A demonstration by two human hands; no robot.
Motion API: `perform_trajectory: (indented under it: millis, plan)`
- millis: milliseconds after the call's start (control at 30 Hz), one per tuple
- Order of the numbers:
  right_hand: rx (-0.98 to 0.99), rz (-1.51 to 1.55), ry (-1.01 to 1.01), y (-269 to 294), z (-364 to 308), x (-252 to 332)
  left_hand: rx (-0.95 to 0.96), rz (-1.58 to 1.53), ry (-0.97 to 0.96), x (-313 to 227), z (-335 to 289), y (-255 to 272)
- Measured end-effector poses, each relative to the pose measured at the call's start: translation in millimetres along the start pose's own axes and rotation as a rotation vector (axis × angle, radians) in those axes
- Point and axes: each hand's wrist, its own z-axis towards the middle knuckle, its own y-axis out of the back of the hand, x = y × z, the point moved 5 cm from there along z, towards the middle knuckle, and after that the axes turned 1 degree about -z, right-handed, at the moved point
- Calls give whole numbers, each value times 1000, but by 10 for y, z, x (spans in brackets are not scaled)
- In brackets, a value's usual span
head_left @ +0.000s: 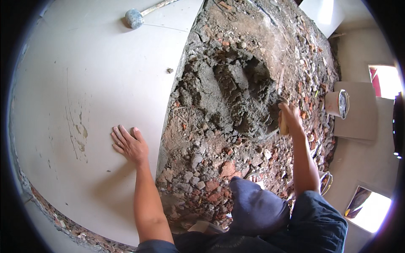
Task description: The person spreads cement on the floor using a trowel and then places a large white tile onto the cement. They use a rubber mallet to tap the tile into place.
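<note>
My left hand (131, 143) lies flat with fingers spread on a large pale floor tile (101, 76). My right hand (290, 116) is closed round the wooden handle of a trowel (284, 127), at the right edge of a heap of wet grey mortar (206, 88). Its blade can hardly be told from the mortar. The heap has deep furrows and lies on rubble beside the tile's edge. A mallet (135, 19) with a rounded, whitish-grey head rests on the tiled surface at the far side.
Broken brick and stones (228, 168) cover the ground around the mortar and near my foot (254, 178). A bucket (336, 103) stands at the right, by flat boards or tiles (363, 114) against the wall. A small mortar crumb (169, 70) sits on the tile near its edge.
</note>
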Motion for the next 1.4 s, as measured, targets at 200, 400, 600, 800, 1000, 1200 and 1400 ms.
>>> perform_trajectory:
  millis: [200,400,600,800,1000,1200,1400]
  plan:
    - [178,-51,6,-863,629,44,44,-15,1,10,2,-30]
    - [194,-303,192,-1501,766,854,49,-13,0,-18,7,-12]
    - [319,-669,423,-2101,1087,1371,20,-21,-9,-5,-13,-29]
    - [411,-922,777,-1772,345,921,-2,-4,7,2,-18,-45]
    - [111,-1242,508,-938,663,529,-3,24,17,12,-11,-81]
    - [-26,-1248,720,-74,1380,496,-82,-5,-35,44,-15,-130]
    - [3,-887,971,665,-194,-849,-69,23,-16,137,12,-267]
